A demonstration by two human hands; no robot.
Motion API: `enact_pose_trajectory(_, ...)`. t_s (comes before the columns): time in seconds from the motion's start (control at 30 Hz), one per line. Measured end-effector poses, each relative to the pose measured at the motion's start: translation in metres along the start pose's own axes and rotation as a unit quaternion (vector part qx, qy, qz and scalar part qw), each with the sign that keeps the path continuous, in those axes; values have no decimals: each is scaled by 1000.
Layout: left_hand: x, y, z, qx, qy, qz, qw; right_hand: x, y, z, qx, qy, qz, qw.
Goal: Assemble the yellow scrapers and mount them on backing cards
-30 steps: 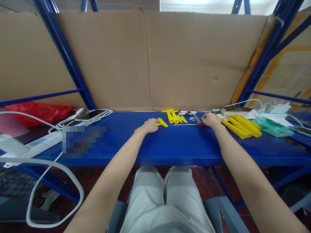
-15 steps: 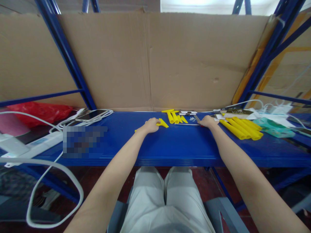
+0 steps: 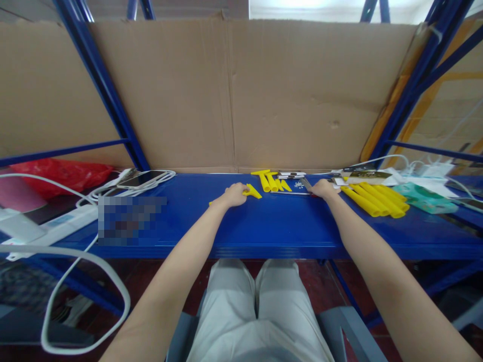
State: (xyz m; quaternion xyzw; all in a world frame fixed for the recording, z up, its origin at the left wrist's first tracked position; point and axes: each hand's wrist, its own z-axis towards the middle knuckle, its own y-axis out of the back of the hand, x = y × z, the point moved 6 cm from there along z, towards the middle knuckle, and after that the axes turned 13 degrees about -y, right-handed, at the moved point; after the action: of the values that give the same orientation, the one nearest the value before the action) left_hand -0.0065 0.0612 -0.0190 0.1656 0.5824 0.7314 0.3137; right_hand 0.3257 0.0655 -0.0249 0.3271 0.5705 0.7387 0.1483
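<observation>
My left hand is closed around a yellow T-shaped tube. Its crosspiece sticks out past the fingers, and a bit of yellow shows by the wrist. On the right, my right hand is closed on a thin grey blade-like tool, whose grip is hidden by the fingers. Between the hands lie yellow T-shaped pieces and small pointed yellow scraps. Beside the blade is a flat dark sheet with white specks. Several yellow tubes rest right of my right hand.
Cardboard stands behind the blue table. At left are a phone, a white power strip, cables and a red bag. A green plastic bag lies at right near white papers and cables.
Both hands stay almost in place with their grips unchanged. The blade-like tool and flat sheet have shifted very slightly.
</observation>
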Motion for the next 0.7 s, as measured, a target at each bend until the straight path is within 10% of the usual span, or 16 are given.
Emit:
enact_pose_trajectory(0.2, 1, -1, 0, -4, -3, 3, 1000, 1, 5, -13, 51, -18, 15, 998)
enact_pose_trajectory(0.7, -4, 2, -2, 18, 12, 20, 1000, -8, 13, -1, -44, 0, 32, 999)
